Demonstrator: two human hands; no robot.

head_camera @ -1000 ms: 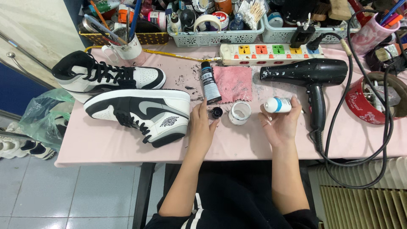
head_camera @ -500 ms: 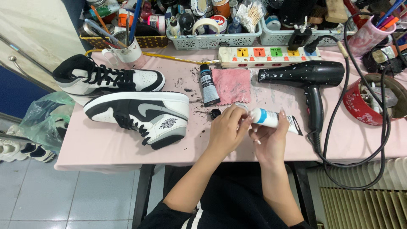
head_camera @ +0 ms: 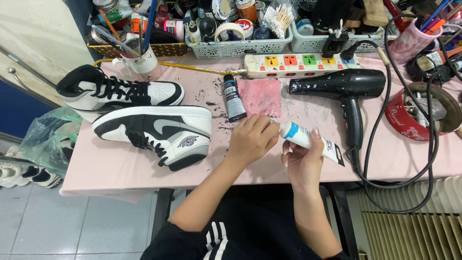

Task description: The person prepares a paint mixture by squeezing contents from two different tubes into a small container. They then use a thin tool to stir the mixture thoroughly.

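Observation:
My right hand (head_camera: 302, 161) holds a white paint tube with a blue band (head_camera: 308, 139), lying nearly level over the pink table. My left hand (head_camera: 251, 138) is closed over the tube's cap end, fingers curled around it. A dark paint tube (head_camera: 234, 97) lies just beyond my left hand, beside a stained pink cloth (head_camera: 260, 96). Two black, white and grey high-top sneakers (head_camera: 159, 131) lie on their sides at the left. What is under my left hand is hidden.
A black hair dryer (head_camera: 342, 86) lies at the right, its cord looping off the table edge. A power strip (head_camera: 301, 61), baskets of bottles and tape (head_camera: 238, 29), a brush cup (head_camera: 142, 62) and a red tin (head_camera: 417, 113) line the back and right.
My right hand lifted the white tube off the table and tilted it level. My left hand left the small pots and closed over the tube's cap end.

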